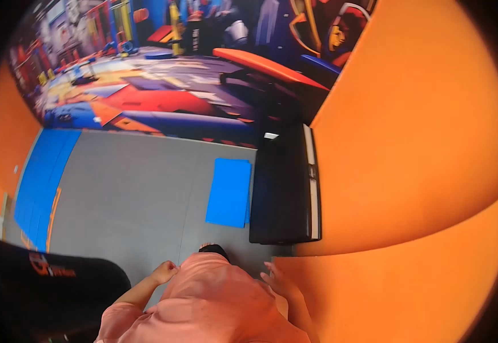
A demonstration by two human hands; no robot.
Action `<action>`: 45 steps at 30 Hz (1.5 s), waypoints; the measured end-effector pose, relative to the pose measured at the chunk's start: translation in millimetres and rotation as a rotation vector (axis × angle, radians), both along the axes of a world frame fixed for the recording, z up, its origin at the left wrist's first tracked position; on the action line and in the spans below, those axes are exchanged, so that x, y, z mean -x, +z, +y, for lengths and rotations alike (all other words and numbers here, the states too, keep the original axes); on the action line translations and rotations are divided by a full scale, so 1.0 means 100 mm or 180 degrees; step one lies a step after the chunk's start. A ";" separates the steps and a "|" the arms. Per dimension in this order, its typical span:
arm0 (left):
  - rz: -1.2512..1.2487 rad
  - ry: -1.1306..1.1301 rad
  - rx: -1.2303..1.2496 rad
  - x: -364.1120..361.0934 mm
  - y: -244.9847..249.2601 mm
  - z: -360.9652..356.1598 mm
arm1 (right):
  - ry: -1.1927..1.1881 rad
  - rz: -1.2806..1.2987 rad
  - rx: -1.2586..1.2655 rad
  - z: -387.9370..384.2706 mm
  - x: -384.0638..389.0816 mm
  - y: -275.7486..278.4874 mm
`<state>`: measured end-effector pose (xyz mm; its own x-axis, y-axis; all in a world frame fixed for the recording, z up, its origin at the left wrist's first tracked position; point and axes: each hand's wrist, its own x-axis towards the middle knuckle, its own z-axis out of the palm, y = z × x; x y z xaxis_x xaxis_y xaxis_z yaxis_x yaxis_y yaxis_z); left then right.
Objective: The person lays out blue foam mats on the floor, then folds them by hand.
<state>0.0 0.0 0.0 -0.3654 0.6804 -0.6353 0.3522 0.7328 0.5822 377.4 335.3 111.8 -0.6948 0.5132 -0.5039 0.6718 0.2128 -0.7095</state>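
Observation:
My left hand (166,271) hangs at the left side of my pink shirt (215,303), its fingers curled in and closed. Its fingertips overlap the shirt's edge in this view, and no object shows in it. On the other side, my right hand (276,280) is open with the fingers apart and holds nothing. It is nearest to the lower orange wall panel (386,286), overlapping its edge. Part of my foot in a black shoe (213,249) shows beyond the shirt on the grey floor (135,183).
Ahead lie stacked blue mats (229,191) beside a long black padded block (280,194) along the orange wall (414,126). A blue strip (43,177) runs along the left. A black rounded object with an orange logo (60,286) stands close at lower left. A printed mural (163,74) covers the far wall.

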 end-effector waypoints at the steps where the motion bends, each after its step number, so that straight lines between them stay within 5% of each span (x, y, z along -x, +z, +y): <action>1: -0.0125 0.0489 -0.0132 -0.18 -0.07 -0.18 | 0.0098 0.0199 0.0093 0.09 0.05 0.04; 3: -0.0216 0.1063 -0.0303 -0.26 -0.26 -0.51 | 0.0282 0.0421 0.0168 0.19 0.37 0.11; 5: -0.0682 0.2243 0.0467 -0.54 -0.32 -0.97 | 0.0195 0.0357 0.0712 0.10 0.47 0.28; 10: -0.0448 0.2270 0.0884 -0.86 -0.17 -1.24 | 0.0054 0.0267 0.0931 0.18 0.56 0.19; 12: -0.0571 0.2135 0.0519 -0.80 -0.64 -1.45 | -0.0093 0.0247 0.1154 0.15 0.58 0.13; 15: -0.0596 0.2334 0.0541 -0.54 -0.14 -1.05 | -0.0352 0.0195 0.1141 0.05 0.55 -0.18; 18: -0.0458 0.2682 -0.0077 -0.18 -0.34 -0.86 | -0.0475 0.0135 0.1277 -0.08 0.57 -0.33; 21: 0.0196 0.1987 -0.0532 0.32 -0.79 -0.91 | -0.0916 0.0189 0.0995 -0.31 0.60 -0.42; 24: 0.0779 0.1454 -0.0659 0.64 -0.21 -0.63 | -0.1283 -0.0149 0.1058 -0.48 0.72 -0.18; 27: 0.0440 0.1410 -0.0488 0.92 0.26 -0.31 | -0.1678 -0.0025 0.1110 -0.52 0.77 -0.13; 38: 0.0331 0.1411 -0.0729 1.22 -0.02 0.99 | -0.1906 0.0888 0.0487 0.66 1.21 -0.58; 41: 0.0275 0.1052 -0.0681 1.07 -0.21 1.46 | -0.2152 0.0415 0.1030 1.16 1.73 -0.59; 43: 0.0390 0.0697 -0.0657 1.05 -0.50 1.79 | -0.1590 0.0204 0.0555 1.56 1.96 -1.25; 45: 0.0853 -0.0199 -0.1680 1.03 -1.26 2.23 | -0.0993 -0.0008 0.0117 2.00 2.34 -2.07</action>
<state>-103.3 222.6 -126.4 -0.4153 0.9046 -0.0963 0.5704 0.3414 0.7470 143.7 535.5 -95.2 -0.5054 0.6828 -0.5276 0.7025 -0.0295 -0.7111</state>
